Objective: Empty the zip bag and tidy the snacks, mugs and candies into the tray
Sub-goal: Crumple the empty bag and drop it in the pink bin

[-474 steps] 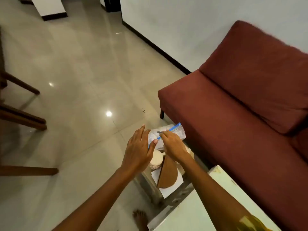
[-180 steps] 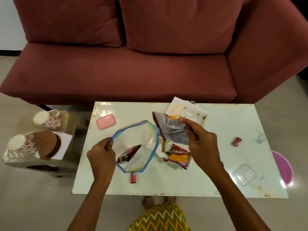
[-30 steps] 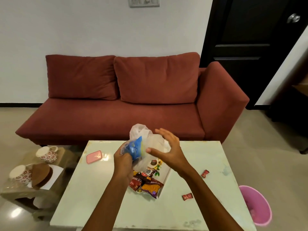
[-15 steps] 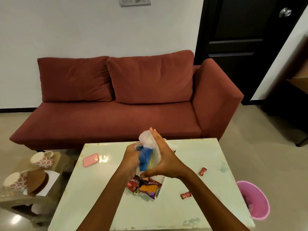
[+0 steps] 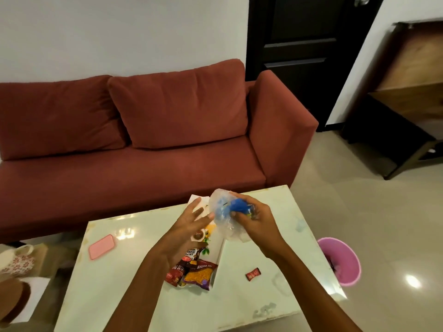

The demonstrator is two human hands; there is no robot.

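My right hand [image 5: 257, 221] grips the crumpled clear zip bag [image 5: 224, 212], its blue zip strip bunched in my fingers, above the pale table [image 5: 251, 305]. Just left of the bag, my left hand [image 5: 191, 219] has its fingers spread and holds nothing. Under my hands lies the white floral tray [image 5: 217, 250] with snack packets [image 5: 194, 274] in it, red and orange ones showing. A red candy [image 5: 253, 274] lies on the table right of the tray. A patterned mug [image 5: 18, 262] stands on the low side stand at the far left.
A pink lid [image 5: 102, 246] lies on the table's left part. A pink bin [image 5: 340, 262] stands on the floor right of the table. A red sofa [image 5: 143, 149] runs behind it. A brown round object [image 5: 12, 298] lies on the side stand.
My left hand has let go of the bag and opened. My right hand has carried the crumpled bag to the right. The view has swung right and down.
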